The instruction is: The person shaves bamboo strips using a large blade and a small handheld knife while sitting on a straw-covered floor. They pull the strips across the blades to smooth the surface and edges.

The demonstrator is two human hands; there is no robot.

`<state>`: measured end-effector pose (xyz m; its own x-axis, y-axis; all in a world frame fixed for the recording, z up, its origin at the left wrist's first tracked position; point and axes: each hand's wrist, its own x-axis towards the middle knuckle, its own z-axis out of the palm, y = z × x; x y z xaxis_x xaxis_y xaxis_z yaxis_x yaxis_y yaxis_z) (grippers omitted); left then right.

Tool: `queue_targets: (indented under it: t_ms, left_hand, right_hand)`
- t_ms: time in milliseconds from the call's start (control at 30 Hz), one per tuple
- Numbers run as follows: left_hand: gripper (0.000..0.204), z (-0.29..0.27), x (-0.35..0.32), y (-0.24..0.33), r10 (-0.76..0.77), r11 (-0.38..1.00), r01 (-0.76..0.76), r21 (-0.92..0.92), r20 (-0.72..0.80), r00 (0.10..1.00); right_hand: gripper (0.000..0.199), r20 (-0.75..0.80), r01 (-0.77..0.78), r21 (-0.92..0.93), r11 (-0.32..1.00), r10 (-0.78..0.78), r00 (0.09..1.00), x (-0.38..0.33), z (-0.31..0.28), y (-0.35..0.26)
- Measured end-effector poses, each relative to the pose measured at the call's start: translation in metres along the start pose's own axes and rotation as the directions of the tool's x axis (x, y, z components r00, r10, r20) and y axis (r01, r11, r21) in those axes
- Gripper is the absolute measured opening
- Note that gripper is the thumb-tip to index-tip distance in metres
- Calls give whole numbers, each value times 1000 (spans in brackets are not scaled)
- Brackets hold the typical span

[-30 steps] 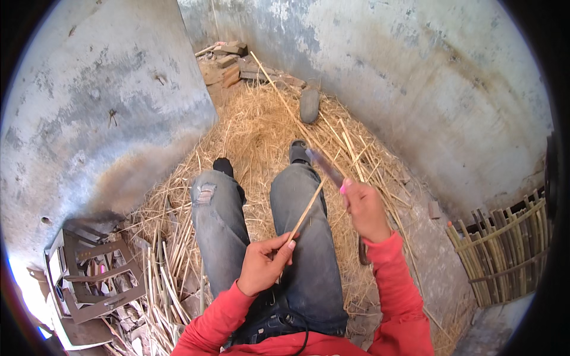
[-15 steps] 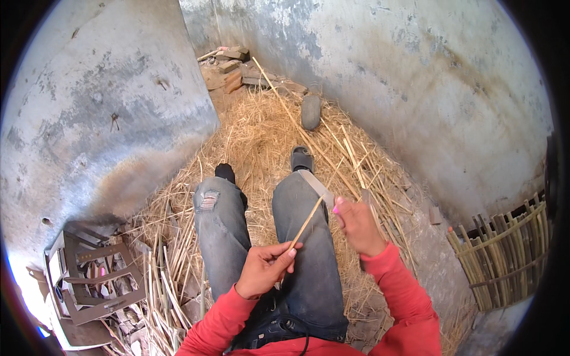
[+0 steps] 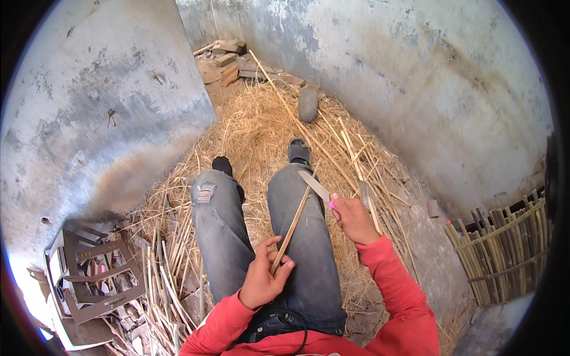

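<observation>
Left hand: gripping stick | right hand: clamped on knife | step: seemingly whittling | next: likely needs steady stick, controlled blade angle

Bright, diffuse light | white glare, lower left | fisheye-curved edges | black corners

held knife: 1; held strip: 1; feet: 2; sleeves: 2; slatted panel: 1
</observation>
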<state>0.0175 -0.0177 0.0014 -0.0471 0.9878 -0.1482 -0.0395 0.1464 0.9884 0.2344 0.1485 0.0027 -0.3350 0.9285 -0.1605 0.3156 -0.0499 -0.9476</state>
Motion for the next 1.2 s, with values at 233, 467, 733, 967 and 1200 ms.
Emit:
queue_targets:
  t_ms: [233,467,733,967,1200]
  left_hand:
    - [45,-31,-83,-26,184,847,-114,520,-87,979]
    - [37,-46,-99,-20,145,835,-57,547,-120,982]
    - [42,-44,-72,-16,323,686,-235,689,1,946]
    - [45,-42,-68,-18,337,680,-245,691,3,942]
    - [40,-41,-68,-24,298,777,-228,587,-23,954]
  right_hand:
    - [52,-83,145,-195,970,-163,983,-8,0,-12]
    - [42,-206,217,-398,891,-317,926,-10,6,-20]
    - [44,-243,215,-559,801,-405,881,-16,24,-6]
    - [44,-283,215,-470,856,-377,882,-15,24,-7]
    - [44,-269,171,-424,889,-304,914,-10,13,-2]
